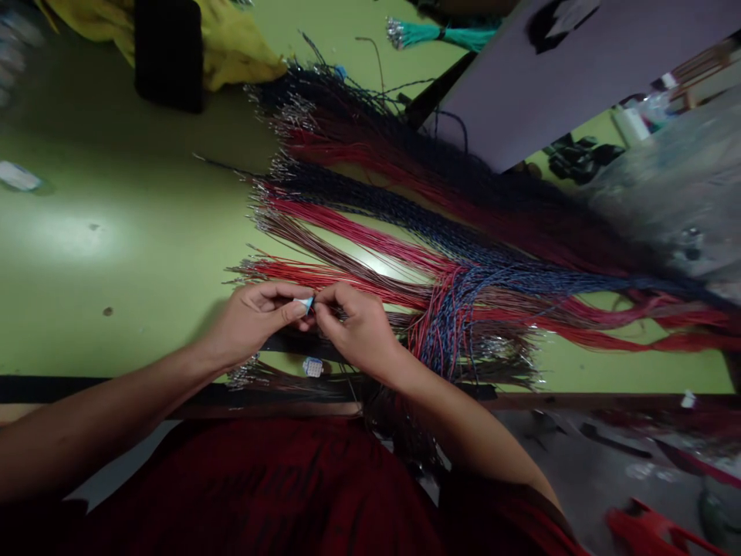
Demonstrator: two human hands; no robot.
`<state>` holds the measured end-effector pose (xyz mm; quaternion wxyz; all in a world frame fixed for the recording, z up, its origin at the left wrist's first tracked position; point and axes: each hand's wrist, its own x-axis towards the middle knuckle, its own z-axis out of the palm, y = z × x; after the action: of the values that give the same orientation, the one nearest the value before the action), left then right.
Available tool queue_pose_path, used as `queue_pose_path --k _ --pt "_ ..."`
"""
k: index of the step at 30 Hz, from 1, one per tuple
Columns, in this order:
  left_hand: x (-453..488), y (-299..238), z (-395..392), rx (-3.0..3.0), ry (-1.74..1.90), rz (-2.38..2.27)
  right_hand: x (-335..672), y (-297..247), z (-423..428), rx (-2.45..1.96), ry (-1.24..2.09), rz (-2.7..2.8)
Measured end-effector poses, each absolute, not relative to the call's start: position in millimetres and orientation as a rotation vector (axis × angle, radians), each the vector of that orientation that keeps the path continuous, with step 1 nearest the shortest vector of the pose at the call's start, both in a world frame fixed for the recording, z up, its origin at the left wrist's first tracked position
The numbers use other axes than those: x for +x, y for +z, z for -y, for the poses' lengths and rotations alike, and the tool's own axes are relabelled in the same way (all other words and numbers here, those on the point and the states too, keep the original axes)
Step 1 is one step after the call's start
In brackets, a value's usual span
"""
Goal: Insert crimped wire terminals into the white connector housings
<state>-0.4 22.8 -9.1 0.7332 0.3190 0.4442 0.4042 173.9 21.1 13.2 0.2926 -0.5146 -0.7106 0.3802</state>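
My left hand (255, 316) is closed, pinching a small blue and white plastic connector (306, 303) between thumb and fingers. Right beside it, my right hand (356, 324) is also closed, its fingertips at the connector's right side. They pinch what looks like a thin wire, mostly hidden by the fingers. Under and behind both hands lie red wires (324, 272) with metal terminals at their left ends. A second connector (312, 367), white and blue with rows of holes, rests just below my hands.
Bundles of dark blue wires (370, 193) and pink-red wires (353, 230) stretch across the green table (144, 262). A black phone-like object (169, 54) lies on yellow cloth (235, 46) at the back left. A purple panel (556, 69) stands at back right. Green wires (425, 33) lie behind.
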Motion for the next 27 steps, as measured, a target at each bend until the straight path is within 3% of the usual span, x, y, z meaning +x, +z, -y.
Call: queue_pose_path --k 3,8,12,16,23,27 --pt "1 -9 -24 0.638 0.913 -0.992 189 17 -46 -1.357 1.102 1.9" --pt "2 -8 -29 0.558 0.948 -0.994 218 6 -109 -1.816 0.285 2.16" --pt "2 -8 -31 0.511 0.933 -0.993 227 -5 -125 -1.913 0.077 2.338" --pt "1 -10 -31 0.501 0.92 -0.982 242 -1 -116 -1.753 0.123 2.128" --pt "1 -13 -32 0.489 0.937 -0.963 277 36 -94 -1.517 0.517 1.505" --pt "0 -12 -31 0.532 0.926 -0.96 254 64 -70 -1.402 0.589 1.525"
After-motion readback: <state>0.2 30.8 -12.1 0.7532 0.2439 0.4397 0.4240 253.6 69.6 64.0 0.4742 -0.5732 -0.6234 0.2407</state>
